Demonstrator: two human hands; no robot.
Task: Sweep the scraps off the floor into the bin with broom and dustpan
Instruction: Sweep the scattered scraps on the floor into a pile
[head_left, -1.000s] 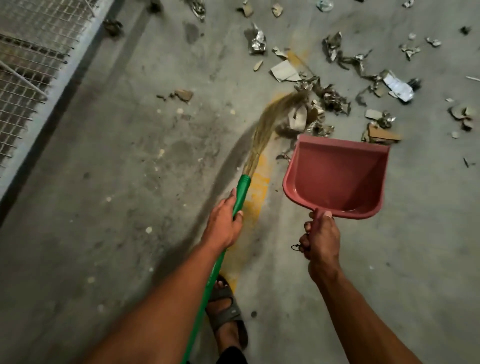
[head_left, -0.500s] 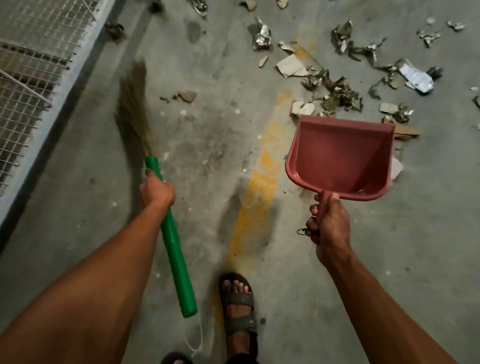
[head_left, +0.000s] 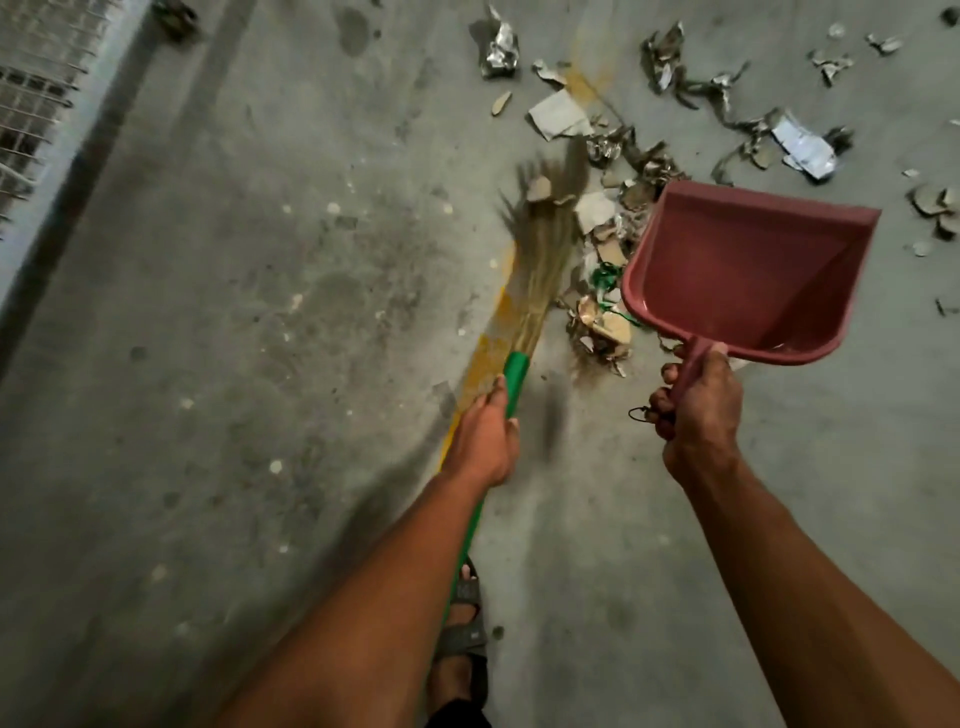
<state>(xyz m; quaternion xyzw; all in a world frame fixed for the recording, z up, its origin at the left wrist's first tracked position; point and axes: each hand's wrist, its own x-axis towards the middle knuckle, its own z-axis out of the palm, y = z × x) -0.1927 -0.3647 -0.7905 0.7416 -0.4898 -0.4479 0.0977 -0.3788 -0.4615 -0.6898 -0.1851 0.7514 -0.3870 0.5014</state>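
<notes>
Green-handled straw broom (head_left: 545, 270) sits gripped in your left hand (head_left: 485, 436), bristles pointing away from you along the yellow floor line. Torn paper and foil scraps (head_left: 605, 312) lie just right of the bristles, between them and the red plastic dustpan (head_left: 748, 275) your right hand (head_left: 698, 410) clasps, tilted off the floor.

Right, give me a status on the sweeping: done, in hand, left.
Done: nothing collected; the dustpan looks empty. In hand: the left hand works the broom at the scraps piled beside the pan, which the right hand holds tilted. Left: foil and paper bits strewn beyond; no bin in view.
</notes>
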